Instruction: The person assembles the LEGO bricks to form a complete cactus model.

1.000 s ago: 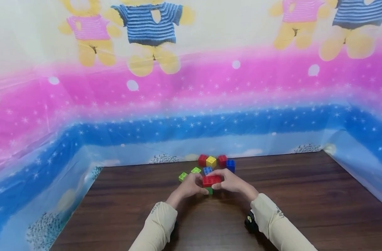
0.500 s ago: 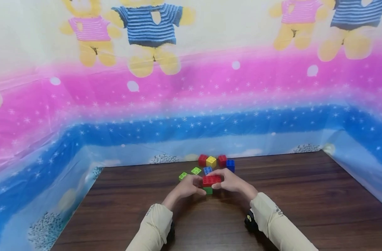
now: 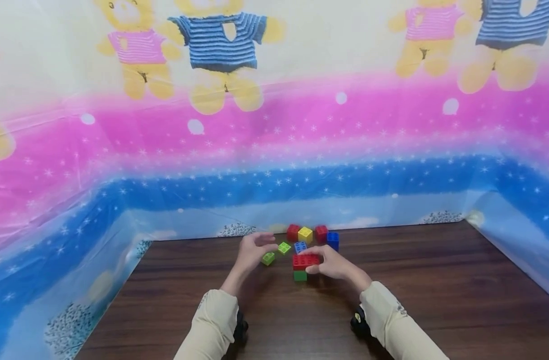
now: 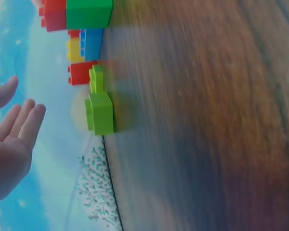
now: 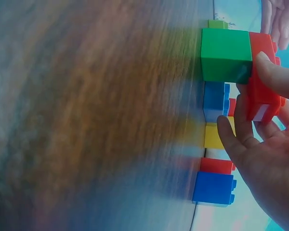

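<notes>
A long red toy brick (image 3: 304, 261) sits on top of a green brick (image 3: 300, 275), its right end overhanging. My right hand (image 3: 333, 262) grips that overhanging end between thumb and fingers, as the right wrist view shows with the red brick (image 5: 261, 79) beside the green one (image 5: 226, 55). My left hand (image 3: 253, 252) is raised above the table, its fingers apart and nothing between them. Nearest to it are a lime-green brick (image 3: 268, 258) and a flatter lime-green brick (image 3: 284, 247). In the left wrist view the left hand (image 4: 14, 142) is away from the lime bricks (image 4: 102, 114).
Behind the stack lies a light blue brick (image 3: 300, 247). Farther back stand a red brick (image 3: 293, 232), a yellow brick (image 3: 305, 234), another red brick (image 3: 321, 232) and a dark blue brick (image 3: 333, 240). A printed cloth (image 3: 274, 190) borders the brown wooden table (image 3: 427, 280).
My left hand has left the stack and moved left and up, toward the lime-green bricks. The right hand keeps its grip on the red brick. The head view has shifted slightly.
</notes>
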